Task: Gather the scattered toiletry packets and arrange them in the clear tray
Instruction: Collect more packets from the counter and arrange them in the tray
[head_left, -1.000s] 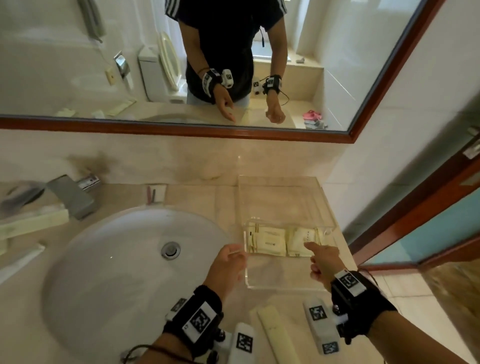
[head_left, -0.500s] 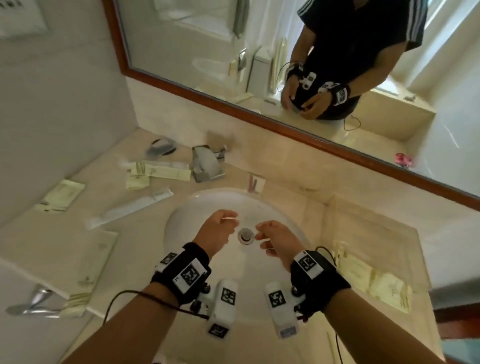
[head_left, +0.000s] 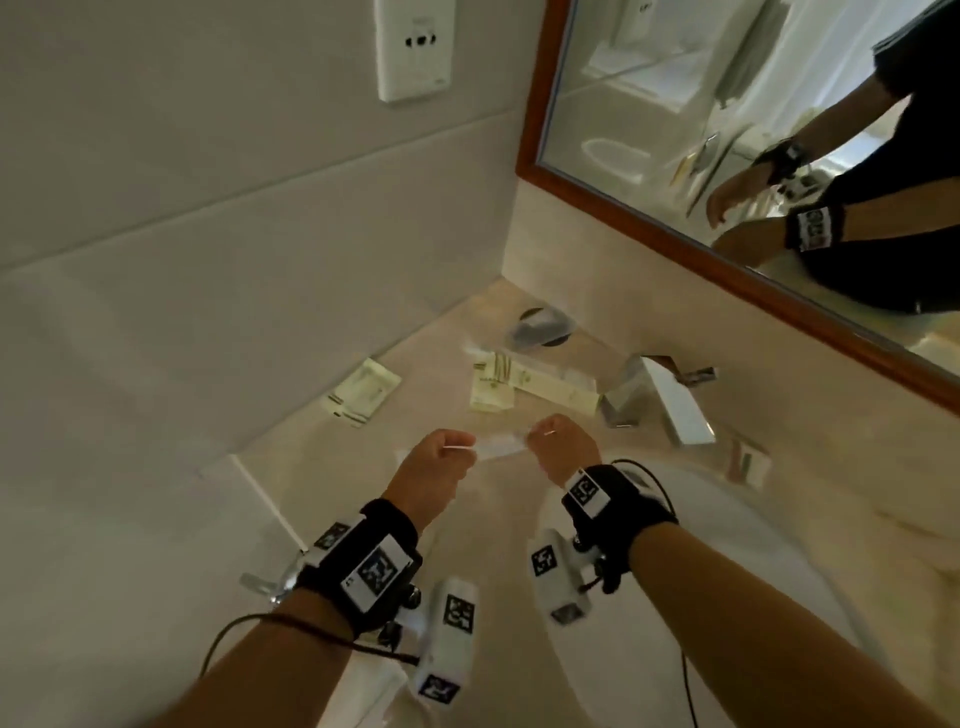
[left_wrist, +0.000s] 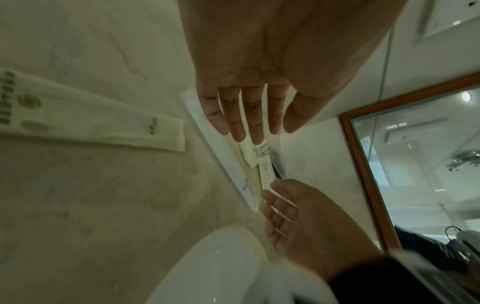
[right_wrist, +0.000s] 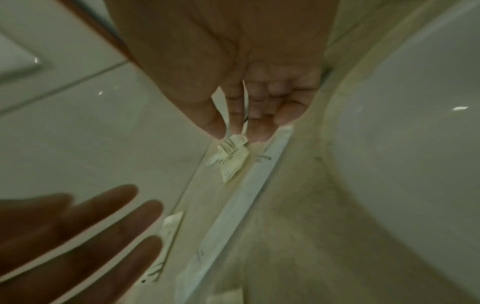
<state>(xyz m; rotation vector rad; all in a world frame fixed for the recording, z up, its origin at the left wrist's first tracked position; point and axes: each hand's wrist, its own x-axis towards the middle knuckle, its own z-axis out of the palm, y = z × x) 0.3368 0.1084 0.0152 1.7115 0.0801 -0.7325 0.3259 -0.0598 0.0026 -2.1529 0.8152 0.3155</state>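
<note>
Both hands are held low over the counter (head_left: 332, 483), just left of the sink (head_left: 727, 545), above a long white packet (head_left: 500, 446) that lies flat between them. The left hand (head_left: 434, 465) is spread, fingers straight and empty, over one end of the packet; the right hand (head_left: 563, 444) is likewise relaxed and empty over the other end. In the wrist views the fingers (left_wrist: 253, 121) are seen extended above the packet, and contact cannot be confirmed. This 2-handed placement is judged to suit a long, limp item: each end can be lifted so that the middle does not sag.

Further packets are left scattered toward the wall: 1 square packet (head_left: 363, 392) near the corner and a small cluster (head_left: 524, 387) beside the tap (head_left: 670, 402). Another long packet (left_wrist: 91, 121) lies near the left hand. The clear tray is not in view, so its contents cannot be assessed.
</note>
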